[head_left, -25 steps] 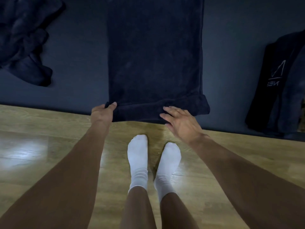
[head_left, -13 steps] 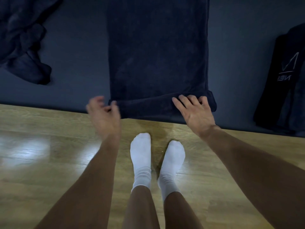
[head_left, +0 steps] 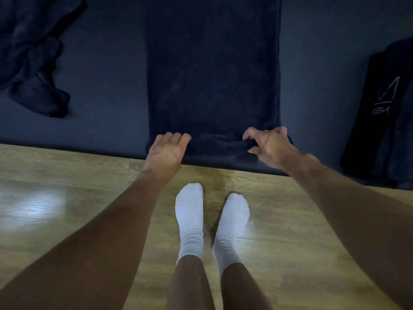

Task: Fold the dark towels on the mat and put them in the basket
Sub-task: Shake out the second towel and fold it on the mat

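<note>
Navy towel lies flat and lengthwise on dark mat; its near end is folded over at the mat's near edge. Left hand: fingers straight, pressed together, resting on near-left corner of fold. Right hand: fingers curled, pinching near-right corner of fold. Crumpled towel far left on mat. White socks on wood floor.

Long dark towel flat on mat, near end rolled; crumpled towel leftward.
</note>
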`<state>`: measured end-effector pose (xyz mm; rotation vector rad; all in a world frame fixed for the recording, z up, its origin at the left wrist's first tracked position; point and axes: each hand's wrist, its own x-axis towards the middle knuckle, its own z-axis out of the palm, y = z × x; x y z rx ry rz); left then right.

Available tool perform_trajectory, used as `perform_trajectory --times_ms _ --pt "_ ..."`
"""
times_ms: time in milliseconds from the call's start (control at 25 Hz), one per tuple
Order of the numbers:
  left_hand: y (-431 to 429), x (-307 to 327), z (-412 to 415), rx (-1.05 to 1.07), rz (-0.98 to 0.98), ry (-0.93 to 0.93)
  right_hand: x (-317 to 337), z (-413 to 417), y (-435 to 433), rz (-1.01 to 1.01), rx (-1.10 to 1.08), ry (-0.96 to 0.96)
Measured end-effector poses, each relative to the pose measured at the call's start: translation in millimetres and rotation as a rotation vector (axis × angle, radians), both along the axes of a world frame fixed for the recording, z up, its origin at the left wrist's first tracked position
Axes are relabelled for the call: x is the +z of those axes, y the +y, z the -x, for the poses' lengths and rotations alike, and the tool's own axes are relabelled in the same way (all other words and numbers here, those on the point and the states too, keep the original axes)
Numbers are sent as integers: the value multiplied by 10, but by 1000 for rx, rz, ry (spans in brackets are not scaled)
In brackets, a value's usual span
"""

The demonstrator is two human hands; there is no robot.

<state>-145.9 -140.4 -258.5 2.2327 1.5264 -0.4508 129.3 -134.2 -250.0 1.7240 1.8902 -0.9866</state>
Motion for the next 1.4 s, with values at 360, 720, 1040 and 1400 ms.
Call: perform_trajectory --times_ms 360,720,1040,1400 --pt "895 14 -47 405 414 11 68 138 389 -376 -27 -194" --pt "34 -89 -65 210 -206 -212 -124 403 -61 -407 152 -310" --pt "368 -21 -128 93 -159 76 16 332 419 -217 152 -226" --pt "1376 -18 -319 90 304 132 7 482 397 -426 34 -76"
